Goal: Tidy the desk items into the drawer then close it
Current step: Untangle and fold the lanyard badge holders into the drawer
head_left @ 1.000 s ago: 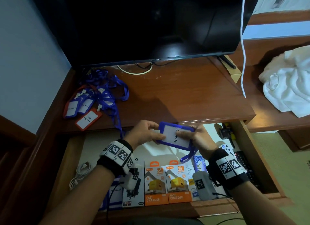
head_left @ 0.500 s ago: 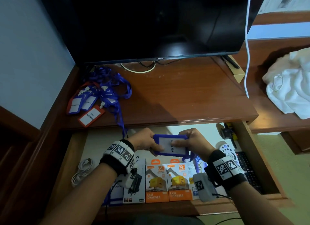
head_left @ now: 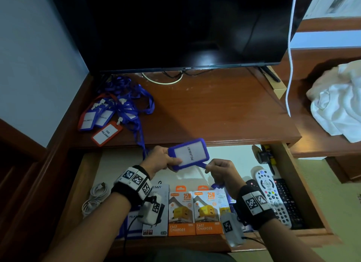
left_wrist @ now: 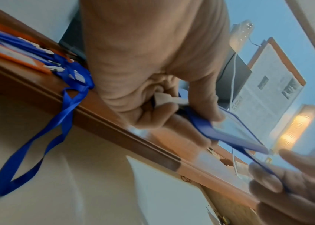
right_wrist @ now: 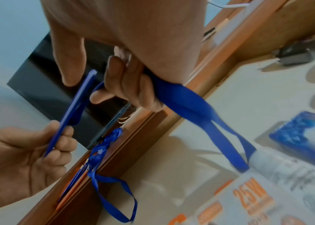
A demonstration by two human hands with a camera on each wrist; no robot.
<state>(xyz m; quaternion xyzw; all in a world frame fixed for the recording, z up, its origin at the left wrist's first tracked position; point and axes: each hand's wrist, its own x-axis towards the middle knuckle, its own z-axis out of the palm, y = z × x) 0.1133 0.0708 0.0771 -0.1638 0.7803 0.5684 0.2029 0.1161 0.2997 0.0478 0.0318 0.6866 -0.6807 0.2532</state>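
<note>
Above an open wooden drawer [head_left: 304,193], a person's left hand [head_left: 160,160] pinches the lower left corner of a blue badge holder [head_left: 189,154] whose white card reads "PELAWAT", while the right hand [head_left: 220,172] has its fingers curled round the holder's blue lanyard [right_wrist: 189,103], which trails down from the fist toward the drawer's contents. The holder hangs in the air just in front of the desk's front edge, over the back of the drawer, touching neither. Beneath the wrists, the drawer's front row holds two orange "25W Fast Charger" boxes [head_left: 195,213] side by side, a white box [head_left: 158,209] to their left partly hidden by the left wrist camera, and another blue badge card [head_left: 132,222] at the row's left end. A coiled white cable [head_left: 93,199] lies at the drawer's left side; a white remote [head_left: 271,197] and a black remote [head_left: 289,203] lie together along the right side, with a small dark object behind them that is too dim to identify. On the desk [head_left: 214,115] above, a heap of blue and orange badge holders [head_left: 103,121] tangled in blue lanyards sits at the left, one loop spilling over the edge into the drawer. A dark television [head_left: 185,27] stands behind, and a white cloth [head_left: 338,105] is bunched on the shelf to the right.
</note>
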